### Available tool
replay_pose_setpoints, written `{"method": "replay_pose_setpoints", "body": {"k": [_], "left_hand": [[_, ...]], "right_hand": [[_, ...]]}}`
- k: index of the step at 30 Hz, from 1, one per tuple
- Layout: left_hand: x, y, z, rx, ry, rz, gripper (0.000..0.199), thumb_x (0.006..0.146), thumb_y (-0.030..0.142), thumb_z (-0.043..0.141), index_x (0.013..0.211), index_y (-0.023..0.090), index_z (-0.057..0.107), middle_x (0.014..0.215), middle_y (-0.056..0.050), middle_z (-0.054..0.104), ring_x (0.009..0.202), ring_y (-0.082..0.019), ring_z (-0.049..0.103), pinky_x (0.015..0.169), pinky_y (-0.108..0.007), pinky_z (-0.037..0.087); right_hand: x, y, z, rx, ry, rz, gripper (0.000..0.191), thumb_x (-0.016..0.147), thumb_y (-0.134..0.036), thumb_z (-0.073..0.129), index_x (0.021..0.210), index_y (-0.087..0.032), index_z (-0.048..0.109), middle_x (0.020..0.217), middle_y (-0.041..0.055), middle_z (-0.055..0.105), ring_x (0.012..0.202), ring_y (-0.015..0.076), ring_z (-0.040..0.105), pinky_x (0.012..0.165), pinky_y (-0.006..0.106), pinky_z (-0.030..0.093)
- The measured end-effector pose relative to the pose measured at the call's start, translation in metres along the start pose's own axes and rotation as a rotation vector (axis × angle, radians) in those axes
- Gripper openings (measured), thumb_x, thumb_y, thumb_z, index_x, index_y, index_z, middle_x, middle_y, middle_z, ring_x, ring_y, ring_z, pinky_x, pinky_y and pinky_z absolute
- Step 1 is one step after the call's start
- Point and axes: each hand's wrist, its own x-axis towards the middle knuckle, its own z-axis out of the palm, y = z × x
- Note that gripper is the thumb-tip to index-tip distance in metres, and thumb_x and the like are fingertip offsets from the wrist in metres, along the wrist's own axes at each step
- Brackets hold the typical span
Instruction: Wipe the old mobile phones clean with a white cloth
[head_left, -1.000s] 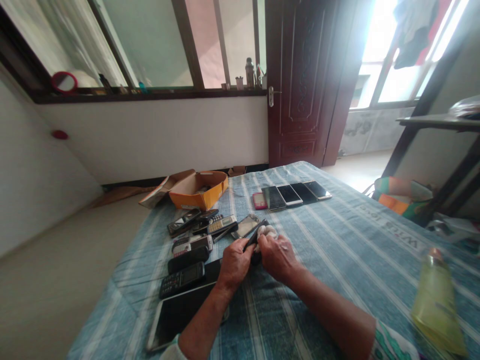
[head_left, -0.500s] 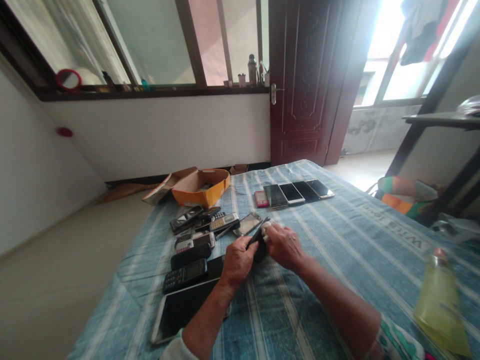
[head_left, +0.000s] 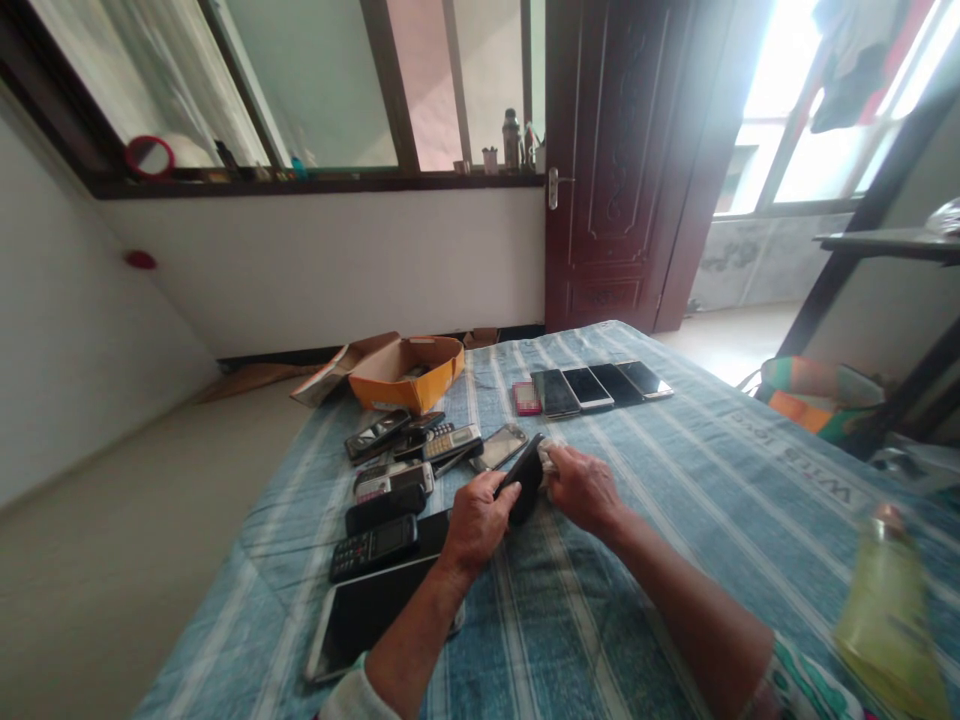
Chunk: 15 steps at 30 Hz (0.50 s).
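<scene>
My left hand (head_left: 480, 522) grips a black mobile phone (head_left: 527, 482) by its lower left side, holding it tilted above the bed. My right hand (head_left: 583, 488) is closed on a crumpled white cloth or tissue (head_left: 548, 458), which it presses against the phone's upper right edge. Left of my hands lie several old phones, among them a dark keypad phone (head_left: 373, 547) and a beige keypad phone (head_left: 448, 442). A tablet with a white frame (head_left: 352, 625) is partly covered by my left forearm. Just beyond my hands rests a silver-framed phone (head_left: 499, 447).
An orange cardboard box (head_left: 420, 388) stands with its lid raised at the far left. Several smartphones (head_left: 587, 388) lie in a row beside a small pink-edged item (head_left: 526, 398). A yellowish bottle (head_left: 886, 610) stands at right on the striped bedsheet (head_left: 720, 520).
The phone has turned so more of its flat dark face shows. My right hand with the white cloth has shifted slightly right. The whole view has moved a little.
</scene>
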Motion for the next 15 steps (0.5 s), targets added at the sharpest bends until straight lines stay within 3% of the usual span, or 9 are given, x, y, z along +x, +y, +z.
{"method": "replay_pose_setpoints", "body": {"k": [3, 5, 10, 15], "left_hand": [[0.001, 0.0, 0.0, 0.045, 0.023, 0.095, 0.02, 0.083, 0.028, 0.051, 0.082, 0.019, 0.07, 0.085, -0.002, 0.07, 0.082, -0.018, 0.066, 0.077, -0.026, 0.05], [0.001, -0.001, 0.0, 0.067, 0.034, 0.118, 0.02, 0.084, 0.026, 0.051, 0.082, 0.019, 0.069, 0.088, -0.003, 0.07, 0.086, -0.019, 0.066, 0.081, -0.027, 0.049], [-0.001, -0.003, -0.001, 0.113, 0.095, 0.132, 0.02, 0.088, 0.027, 0.05, 0.09, 0.019, 0.068, 0.09, -0.003, 0.069, 0.087, -0.019, 0.067, 0.08, -0.027, 0.052], [-0.001, -0.006, 0.001, 0.307, 0.151, 0.267, 0.018, 0.09, 0.021, 0.05, 0.094, 0.015, 0.066, 0.101, -0.008, 0.069, 0.093, -0.02, 0.067, 0.084, -0.028, 0.052]], "right_hand": [[-0.005, -0.009, 0.003, 0.042, -0.025, -0.121, 0.019, 0.086, -0.021, 0.046, 0.097, -0.021, 0.061, 0.096, 0.0047, 0.067, 0.083, 0.0181, 0.061, 0.069, 0.027, 0.037], [-0.006, -0.012, 0.006, 0.039, -0.049, -0.118, 0.017, 0.085, -0.023, 0.048, 0.094, -0.021, 0.062, 0.095, 0.0049, 0.068, 0.081, 0.0185, 0.061, 0.069, 0.027, 0.037], [0.001, 0.004, 0.006, 0.03, 0.001, 0.051, 0.021, 0.084, -0.019, 0.046, 0.095, -0.019, 0.064, 0.092, 0.0066, 0.069, 0.079, 0.0198, 0.062, 0.064, 0.027, 0.035], [0.01, 0.026, 0.003, 0.252, 0.163, 0.235, 0.023, 0.089, -0.025, 0.046, 0.09, -0.021, 0.069, 0.075, 0.0037, 0.068, 0.07, 0.0178, 0.061, 0.059, 0.026, 0.032]]}}
